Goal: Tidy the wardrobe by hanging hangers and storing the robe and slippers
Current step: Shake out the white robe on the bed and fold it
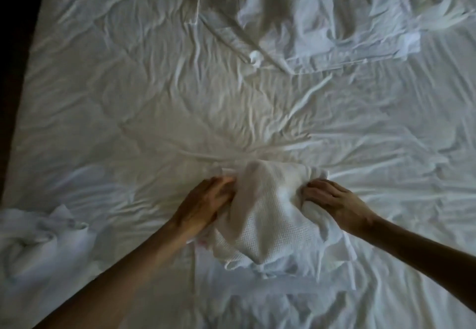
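Observation:
A white waffle-weave robe [260,215] lies bunched in a compact bundle on the bed, near the front middle of the head view. My left hand [206,202] presses against the bundle's left side, fingers curled into the cloth. On the right side my right hand [332,199] grips the fabric. Both hands hold the robe between them. No hangers or slippers are visible.
The bundle rests on a wrinkled white bed sheet [154,96]. A crumpled white cloth [43,236] lies at the front left. A rumpled duvet [322,19] covers the far right. The bed's left edge [18,96] borders dark floor.

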The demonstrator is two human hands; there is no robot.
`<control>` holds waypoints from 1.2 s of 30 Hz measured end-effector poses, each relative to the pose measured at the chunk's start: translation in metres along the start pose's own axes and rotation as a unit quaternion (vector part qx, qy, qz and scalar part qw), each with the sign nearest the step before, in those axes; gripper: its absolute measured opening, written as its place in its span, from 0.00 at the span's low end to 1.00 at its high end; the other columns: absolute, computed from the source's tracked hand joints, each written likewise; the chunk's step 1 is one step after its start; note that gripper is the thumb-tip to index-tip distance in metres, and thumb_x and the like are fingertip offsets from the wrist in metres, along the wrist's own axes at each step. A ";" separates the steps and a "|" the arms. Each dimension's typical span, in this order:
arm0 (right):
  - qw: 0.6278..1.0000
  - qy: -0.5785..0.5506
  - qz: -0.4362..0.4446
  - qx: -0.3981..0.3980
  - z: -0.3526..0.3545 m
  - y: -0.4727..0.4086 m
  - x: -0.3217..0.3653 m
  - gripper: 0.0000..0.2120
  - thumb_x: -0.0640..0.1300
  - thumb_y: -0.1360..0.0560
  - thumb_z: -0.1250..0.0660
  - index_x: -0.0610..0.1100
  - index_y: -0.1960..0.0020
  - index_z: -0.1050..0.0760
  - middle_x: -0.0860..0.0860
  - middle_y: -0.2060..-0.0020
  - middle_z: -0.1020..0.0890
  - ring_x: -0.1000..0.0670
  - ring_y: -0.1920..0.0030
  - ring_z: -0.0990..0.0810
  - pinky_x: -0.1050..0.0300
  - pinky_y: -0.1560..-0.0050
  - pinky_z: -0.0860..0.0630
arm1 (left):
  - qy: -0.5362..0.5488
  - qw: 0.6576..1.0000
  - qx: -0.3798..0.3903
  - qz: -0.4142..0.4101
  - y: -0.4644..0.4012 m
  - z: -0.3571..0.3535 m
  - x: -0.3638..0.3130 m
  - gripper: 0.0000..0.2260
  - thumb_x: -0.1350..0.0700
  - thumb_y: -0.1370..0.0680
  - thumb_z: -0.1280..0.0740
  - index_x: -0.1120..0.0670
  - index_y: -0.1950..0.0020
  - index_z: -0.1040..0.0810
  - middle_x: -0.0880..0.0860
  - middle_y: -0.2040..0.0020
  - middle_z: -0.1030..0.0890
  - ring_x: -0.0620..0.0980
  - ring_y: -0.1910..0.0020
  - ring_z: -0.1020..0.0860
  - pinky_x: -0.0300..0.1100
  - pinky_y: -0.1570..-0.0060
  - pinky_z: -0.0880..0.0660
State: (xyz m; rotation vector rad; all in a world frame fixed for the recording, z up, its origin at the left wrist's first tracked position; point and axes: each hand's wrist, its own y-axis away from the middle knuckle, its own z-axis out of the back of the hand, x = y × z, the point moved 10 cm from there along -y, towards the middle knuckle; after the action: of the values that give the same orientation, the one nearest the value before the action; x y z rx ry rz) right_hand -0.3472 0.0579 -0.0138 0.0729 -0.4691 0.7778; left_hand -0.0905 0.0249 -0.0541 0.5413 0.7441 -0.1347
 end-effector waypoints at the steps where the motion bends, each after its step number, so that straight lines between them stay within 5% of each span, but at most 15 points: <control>1: 1.000 -0.018 -0.015 0.022 -0.003 0.002 0.001 0.16 0.51 0.17 0.43 0.44 0.35 0.28 0.51 0.37 0.26 0.47 0.36 0.27 0.62 0.24 0.43 | -0.007 1.000 -0.016 -0.003 0.003 -0.003 0.002 0.14 0.54 0.19 0.37 0.49 0.34 0.22 0.46 0.33 0.22 0.46 0.36 0.24 0.45 0.36 0.27; 4: 0.995 -0.052 -0.029 0.078 -0.004 0.009 0.000 0.21 0.53 0.22 0.34 0.44 0.33 0.25 0.51 0.33 0.25 0.49 0.30 0.28 0.56 0.26 0.35 | 0.208 0.968 -0.063 0.128 0.009 0.006 0.015 0.10 0.50 0.20 0.37 0.51 0.48 0.17 0.45 0.50 0.15 0.43 0.50 0.18 0.48 0.42 0.23; 7: 0.981 -0.148 -0.105 0.069 0.013 0.007 0.000 0.19 0.54 0.18 0.42 0.45 0.38 0.19 0.53 0.33 0.23 0.50 0.27 0.30 0.53 0.30 0.30 | 0.317 0.920 -0.020 0.231 0.009 -0.014 0.004 0.13 0.42 0.24 0.29 0.51 0.52 0.21 0.48 0.56 0.16 0.41 0.61 0.20 0.37 0.55 0.23; 9: 0.939 -0.256 -0.230 0.020 0.025 0.009 -0.011 0.20 0.52 0.19 0.46 0.47 0.42 0.16 0.57 0.37 0.19 0.54 0.30 0.27 0.51 0.31 0.29 | 0.263 0.927 -0.023 0.267 0.018 -0.027 0.002 0.32 0.39 0.36 0.20 0.55 0.43 0.28 0.53 0.44 0.19 0.44 0.50 0.21 0.38 0.49 0.23; 11: 0.873 -0.332 -0.357 -0.026 0.026 0.018 -0.025 0.19 0.58 0.21 0.43 0.53 0.46 0.16 0.60 0.42 0.18 0.59 0.37 0.23 0.51 0.33 0.29 | 0.162 0.941 -0.035 0.296 0.025 -0.038 0.007 0.58 0.26 0.48 0.23 0.58 0.29 0.36 0.54 0.33 0.27 0.53 0.35 0.26 0.49 0.35 0.28; 13: 0.844 -0.302 -0.438 -0.068 0.024 0.028 -0.033 0.23 0.68 0.28 0.33 0.55 0.40 0.22 0.60 0.39 0.24 0.57 0.39 0.26 0.52 0.37 0.29 | 0.083 0.947 -0.036 0.307 0.026 -0.046 0.011 0.68 0.19 0.52 0.30 0.55 0.22 0.44 0.54 0.28 0.32 0.57 0.28 0.33 0.53 0.29 0.34; 14: 0.838 -0.263 -0.473 -0.071 0.018 0.036 -0.038 0.34 0.66 0.33 0.26 0.53 0.33 0.28 0.58 0.37 0.29 0.55 0.37 0.29 0.52 0.37 0.30 | 0.079 0.946 -0.038 0.313 0.026 -0.048 0.012 0.68 0.18 0.52 0.30 0.53 0.21 0.45 0.54 0.28 0.32 0.57 0.27 0.33 0.53 0.29 0.34; 17: 0.795 -0.250 -0.553 -0.009 -0.028 0.057 -0.048 0.53 0.67 0.44 0.19 0.52 0.26 0.38 0.53 0.36 0.30 0.50 0.36 0.28 0.44 0.38 0.25 | 0.137 0.936 -0.063 0.319 0.026 -0.054 0.021 0.63 0.23 0.52 0.26 0.51 0.25 0.39 0.52 0.32 0.26 0.55 0.33 0.26 0.53 0.34 0.26; 20: 0.808 -0.254 -0.531 -0.005 -0.046 0.059 -0.060 0.46 0.72 0.47 0.20 0.55 0.34 0.30 0.54 0.44 0.20 0.53 0.45 0.20 0.48 0.47 0.18 | 0.171 0.939 -0.098 0.281 0.024 -0.050 0.022 0.52 0.28 0.49 0.23 0.49 0.30 0.32 0.50 0.37 0.22 0.52 0.39 0.22 0.52 0.39 0.22; 23: 0.808 -0.293 -0.510 -0.042 -0.025 0.043 -0.050 0.27 0.50 0.39 0.15 0.55 0.46 0.25 0.56 0.54 0.18 0.64 0.55 0.18 0.71 0.59 0.23 | 0.186 0.938 -0.126 0.264 0.030 -0.041 0.006 0.38 0.35 0.45 0.21 0.49 0.40 0.25 0.46 0.48 0.18 0.46 0.49 0.19 0.46 0.47 0.20; 27: 0.786 -0.389 -0.479 -0.045 -0.022 0.029 -0.043 0.20 0.40 0.37 0.17 0.46 0.49 0.18 0.50 0.57 0.13 0.51 0.55 0.14 0.62 0.60 0.19 | 0.236 0.931 -0.138 0.243 0.030 -0.037 -0.005 0.19 0.46 0.42 0.18 0.50 0.55 0.16 0.46 0.62 0.14 0.42 0.61 0.15 0.41 0.61 0.18; 31: 0.727 -0.460 -0.509 -0.031 -0.030 0.039 -0.033 0.17 0.46 0.35 0.18 0.45 0.48 0.16 0.49 0.55 0.13 0.48 0.54 0.13 0.49 0.54 0.16 | 0.270 0.930 -0.089 0.234 0.026 -0.040 0.001 0.22 0.46 0.39 0.17 0.47 0.48 0.16 0.45 0.57 0.13 0.37 0.59 0.16 0.33 0.62 0.20; 33: 0.711 -0.480 -0.512 -0.033 -0.030 0.040 -0.020 0.17 0.46 0.35 0.19 0.45 0.48 0.16 0.49 0.55 0.12 0.50 0.55 0.13 0.52 0.57 0.17 | 0.280 0.930 -0.080 0.225 0.026 -0.040 0.004 0.22 0.47 0.38 0.18 0.46 0.47 0.17 0.44 0.56 0.13 0.37 0.58 0.16 0.32 0.62 0.21; 36: 0.724 -0.464 -0.508 -0.054 -0.029 0.037 -0.022 0.15 0.41 0.34 0.19 0.45 0.50 0.17 0.49 0.57 0.13 0.54 0.59 0.14 0.62 0.66 0.19 | 0.325 0.915 -0.077 0.227 0.028 -0.042 0.013 0.24 0.52 0.37 0.17 0.48 0.44 0.17 0.46 0.53 0.13 0.45 0.52 0.15 0.43 0.53 0.17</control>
State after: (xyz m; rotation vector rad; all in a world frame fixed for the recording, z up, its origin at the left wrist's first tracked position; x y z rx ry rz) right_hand -0.3753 0.0770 -0.0533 0.5847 -1.2792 -0.4660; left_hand -0.0978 0.0713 -0.0761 0.5980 1.2410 0.5625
